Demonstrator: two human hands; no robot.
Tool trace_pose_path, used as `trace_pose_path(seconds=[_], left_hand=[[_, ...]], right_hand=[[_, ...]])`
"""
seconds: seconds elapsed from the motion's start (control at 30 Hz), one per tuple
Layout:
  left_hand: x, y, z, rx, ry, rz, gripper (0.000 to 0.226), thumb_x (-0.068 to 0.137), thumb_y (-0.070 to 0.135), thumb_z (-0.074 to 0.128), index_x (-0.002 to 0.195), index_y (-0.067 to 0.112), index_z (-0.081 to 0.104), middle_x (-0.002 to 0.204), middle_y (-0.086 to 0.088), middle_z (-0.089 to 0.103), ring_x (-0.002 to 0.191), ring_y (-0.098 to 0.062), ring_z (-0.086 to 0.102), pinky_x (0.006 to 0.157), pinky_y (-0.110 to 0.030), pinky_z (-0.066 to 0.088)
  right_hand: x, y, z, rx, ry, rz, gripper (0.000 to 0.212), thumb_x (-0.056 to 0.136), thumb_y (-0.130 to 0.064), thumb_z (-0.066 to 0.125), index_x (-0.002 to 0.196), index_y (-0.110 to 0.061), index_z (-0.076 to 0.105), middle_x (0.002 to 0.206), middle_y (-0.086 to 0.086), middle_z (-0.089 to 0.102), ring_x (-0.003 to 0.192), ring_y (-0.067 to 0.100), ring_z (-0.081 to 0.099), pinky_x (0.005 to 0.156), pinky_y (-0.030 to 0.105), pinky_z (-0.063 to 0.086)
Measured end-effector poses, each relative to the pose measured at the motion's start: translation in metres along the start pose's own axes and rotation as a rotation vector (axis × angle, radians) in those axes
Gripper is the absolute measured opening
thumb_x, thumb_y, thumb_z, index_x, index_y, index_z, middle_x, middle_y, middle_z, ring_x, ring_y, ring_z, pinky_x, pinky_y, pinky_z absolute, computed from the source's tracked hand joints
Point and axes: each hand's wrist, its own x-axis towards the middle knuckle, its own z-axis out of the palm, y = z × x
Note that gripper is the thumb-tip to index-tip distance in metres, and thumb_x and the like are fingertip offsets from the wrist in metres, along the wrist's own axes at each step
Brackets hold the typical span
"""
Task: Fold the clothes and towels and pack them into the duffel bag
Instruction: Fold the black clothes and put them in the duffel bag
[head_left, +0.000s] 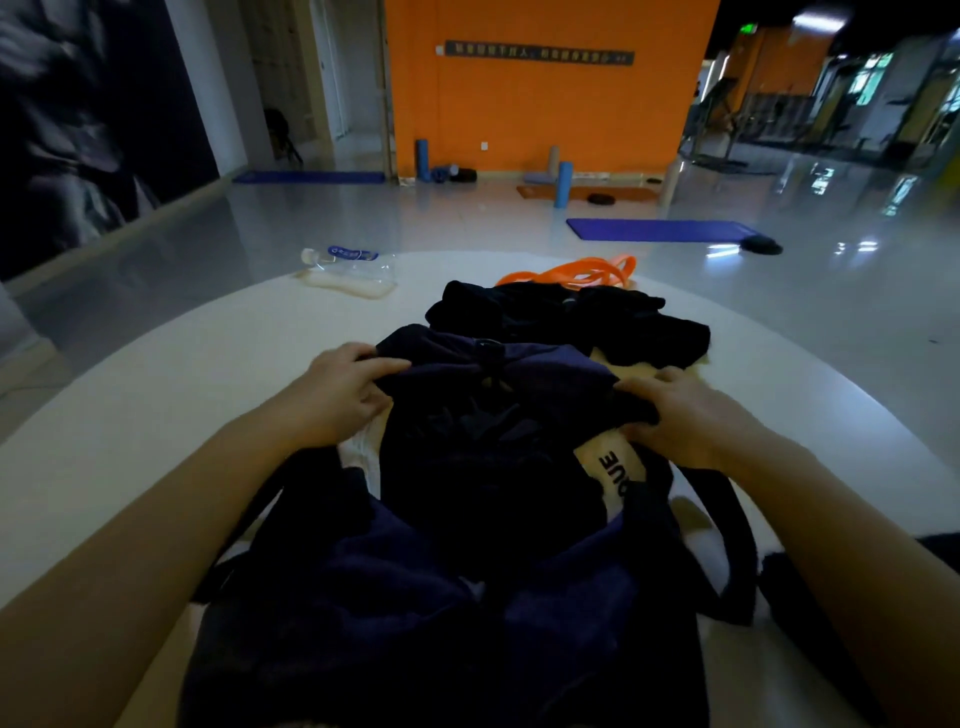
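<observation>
A dark navy duffel bag lies open on the round white table, its black straps trailing to either side. My left hand grips the bag's far left rim, and my right hand grips the far right rim. Inside the opening lies dark folded fabric, beside a beige item with black letters. A heap of black clothes sits on the table just beyond the bag.
An orange resistance band lies behind the black clothes. A plastic water bottle lies on its side at the table's far left. Beyond the table are blue mats, foam rollers and an orange wall.
</observation>
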Motion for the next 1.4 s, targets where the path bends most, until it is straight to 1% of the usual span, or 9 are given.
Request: trace_pose_path(seconds=[0.13, 0.23, 0.33, 0.47, 0.6, 0.8, 0.9, 1.13, 1.4], left_hand=[[-0.025, 0.054, -0.009, 0.031, 0.172, 0.286, 0.046, 0.083, 0.042, 0.054, 0.124, 0.025, 0.063, 0.137, -0.004, 0.05, 0.126, -0.025, 0.048, 0.102, -0.05, 0.041], [-0.04, 0.102, -0.007, 0.033, 0.15, 0.449, 0.047, 0.084, 0.052, 0.042, 0.118, 0.031, 0.065, 0.124, 0.008, 0.058, 0.112, -0.014, 0.057, 0.098, -0.046, 0.044], [-0.052, 0.151, 0.01, -0.077, 0.057, 0.574, 0.03, 0.09, 0.039, 0.057, 0.118, 0.031, 0.065, 0.119, 0.013, 0.058, 0.108, -0.006, 0.057, 0.097, -0.037, 0.046], [-0.061, 0.218, 0.049, -0.18, -0.024, 0.734, 0.03, 0.088, 0.037, 0.059, 0.116, 0.03, 0.066, 0.117, 0.015, 0.059, 0.103, -0.005, 0.058, 0.094, -0.035, 0.047], [-0.057, 0.274, 0.1, -0.147, -0.104, 0.807, 0.043, 0.092, 0.045, 0.052, 0.132, 0.028, 0.054, 0.13, 0.006, 0.052, 0.118, -0.014, 0.052, 0.099, -0.038, 0.043], [-0.082, 0.325, 0.166, -0.183, -0.3, 0.654, 0.068, 0.088, 0.065, 0.044, 0.147, 0.036, 0.027, 0.155, 0.01, 0.017, 0.141, -0.013, 0.024, 0.112, -0.032, 0.029], [-0.104, 0.326, 0.184, -0.318, -0.359, 0.55, 0.072, 0.083, 0.07, 0.046, 0.146, 0.042, 0.026, 0.154, 0.019, 0.014, 0.137, -0.007, 0.027, 0.109, -0.028, 0.034], [-0.138, 0.316, 0.186, -0.51, -0.393, 0.513, 0.08, 0.073, 0.073, 0.05, 0.144, 0.05, 0.022, 0.149, 0.03, 0.013, 0.133, -0.002, 0.03, 0.104, -0.03, 0.042], [-0.184, 0.322, 0.183, -0.879, -0.479, 0.425, 0.078, 0.063, 0.063, 0.069, 0.131, 0.06, 0.031, 0.142, 0.029, 0.018, 0.126, 0.011, 0.029, 0.091, -0.004, 0.04]], right_hand=[[-0.057, 0.015, -0.012, 0.128, 0.093, 0.032, 0.068, 0.089, -0.055, 0.052, 0.147, -0.037, 0.021, 0.152, 0.001, 0.023, 0.127, 0.025, 0.044, 0.099, 0.039, 0.042], [-0.103, 0.047, -0.006, -0.047, 0.136, 0.187, 0.064, 0.09, -0.065, 0.035, 0.146, -0.037, 0.023, 0.152, -0.002, 0.026, 0.129, 0.023, 0.042, 0.1, 0.044, 0.04], [-0.152, 0.095, 0.019, -0.13, 0.168, 0.444, 0.066, 0.087, -0.071, 0.021, 0.143, -0.036, 0.03, 0.148, 0.0, 0.034, 0.13, 0.025, 0.04, 0.105, 0.052, 0.034], [-0.191, 0.14, 0.065, 0.283, 0.252, 0.542, 0.118, 0.056, -0.098, 0.005, 0.14, -0.025, 0.044, 0.144, 0.01, 0.041, 0.134, 0.029, 0.035, 0.112, 0.048, 0.025], [-0.208, 0.136, 0.084, 0.426, 0.329, 0.467, 0.089, 0.075, -0.086, 0.028, 0.137, -0.026, 0.048, 0.145, 0.002, 0.04, 0.138, 0.019, 0.029, 0.115, 0.039, 0.021], [-0.24, 0.136, 0.096, 0.543, 0.261, 0.345, 0.061, 0.082, -0.077, 0.029, 0.135, -0.048, 0.034, 0.147, -0.019, 0.028, 0.143, 0.007, 0.014, 0.117, 0.039, 0.015], [-0.267, 0.133, 0.102, 0.731, 0.465, 0.417, 0.052, 0.078, -0.075, 0.038, 0.125, -0.057, 0.026, 0.145, -0.017, 0.028, 0.138, 0.008, 0.024, 0.113, 0.035, 0.027], [-0.297, 0.113, 0.107, 1.236, 0.495, 0.445, 0.078, 0.073, -0.053, 0.067, 0.135, -0.061, 0.02, 0.141, -0.017, 0.033, 0.125, 0.012, 0.045, 0.093, 0.035, 0.05], [-0.336, 0.108, 0.08, 1.283, 0.39, 0.365, 0.088, 0.047, -0.043, 0.085, 0.124, -0.06, 0.046, 0.113, -0.026, 0.057, 0.101, 0.006, 0.063, 0.084, 0.04, 0.057]])
